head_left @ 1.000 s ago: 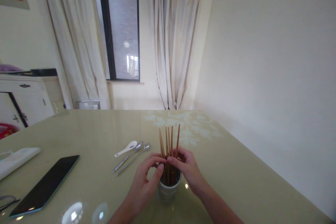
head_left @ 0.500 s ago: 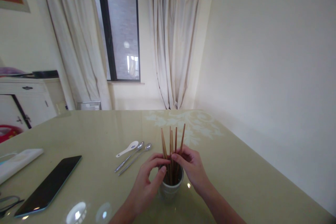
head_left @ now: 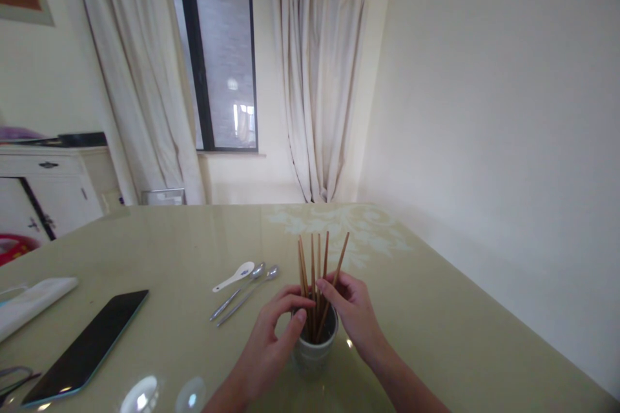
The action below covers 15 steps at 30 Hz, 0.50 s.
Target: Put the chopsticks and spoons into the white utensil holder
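Observation:
Several wooden chopsticks (head_left: pixel 312 258) stand in a light grey cup (head_left: pixel 313 353) at the front of the table. My left hand (head_left: pixel 272 329) is curled at the cup's left rim, its fingertips closed about the chopsticks on that side. From the right, my right hand (head_left: pixel 357 313) pinches the rightmost chopstick, which leans outward to the right; its thumb lies against the sticks. The fingers behind the chopsticks are partly hidden. Left of the cup lie a white ceramic spoon (head_left: pixel 234 277) and two long-handled metal spoons (head_left: pixel 242 295), side by side.
The glossy greenish table (head_left: pixel 159 239) carries a dark tablet or phone (head_left: pixel 90 345) on the left. Beside it are a white flat object (head_left: pixel 36 300) and, at the lower left edge, what looks like glasses (head_left: pixel 14 382). A wall (head_left: pixel 494 142) runs along the right side.
The rightmost chopstick now leans farther right, and the sticks are spread more apart. Both hands stay at the cup. The view has shifted very slightly.

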Each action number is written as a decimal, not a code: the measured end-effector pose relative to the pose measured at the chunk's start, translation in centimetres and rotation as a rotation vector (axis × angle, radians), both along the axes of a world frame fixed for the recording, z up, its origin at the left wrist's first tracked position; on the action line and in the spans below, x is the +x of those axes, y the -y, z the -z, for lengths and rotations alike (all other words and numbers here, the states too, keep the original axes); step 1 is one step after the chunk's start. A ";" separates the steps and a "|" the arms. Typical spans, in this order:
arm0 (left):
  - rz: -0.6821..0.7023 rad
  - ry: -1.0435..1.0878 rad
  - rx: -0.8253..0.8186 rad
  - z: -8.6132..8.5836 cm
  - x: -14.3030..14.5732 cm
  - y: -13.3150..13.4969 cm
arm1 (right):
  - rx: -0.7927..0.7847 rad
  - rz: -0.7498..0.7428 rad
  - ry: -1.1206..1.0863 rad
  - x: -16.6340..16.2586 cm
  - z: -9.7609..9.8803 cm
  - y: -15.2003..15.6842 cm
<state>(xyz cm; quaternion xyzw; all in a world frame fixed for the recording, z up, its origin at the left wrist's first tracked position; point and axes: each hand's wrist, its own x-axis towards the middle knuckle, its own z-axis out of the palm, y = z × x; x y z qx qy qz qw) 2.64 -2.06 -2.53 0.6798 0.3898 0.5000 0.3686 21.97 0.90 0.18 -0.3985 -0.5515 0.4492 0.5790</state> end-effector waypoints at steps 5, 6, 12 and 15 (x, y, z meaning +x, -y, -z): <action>0.030 0.010 -0.020 -0.2 0.0 0.0 | 0.022 -0.012 0.036 0.0 0.5 -0.2; 0.046 0.020 -0.017 -0.4 0.1 0.0 | 0.031 -0.015 0.047 0.1 0.5 -0.2; 0.070 0.076 -0.028 -0.7 0.3 -0.2 | 0.055 -0.026 0.066 0.5 0.3 -0.1; 0.091 0.085 -0.049 -0.5 0.2 -0.3 | 0.079 -0.053 0.053 0.5 0.3 0.1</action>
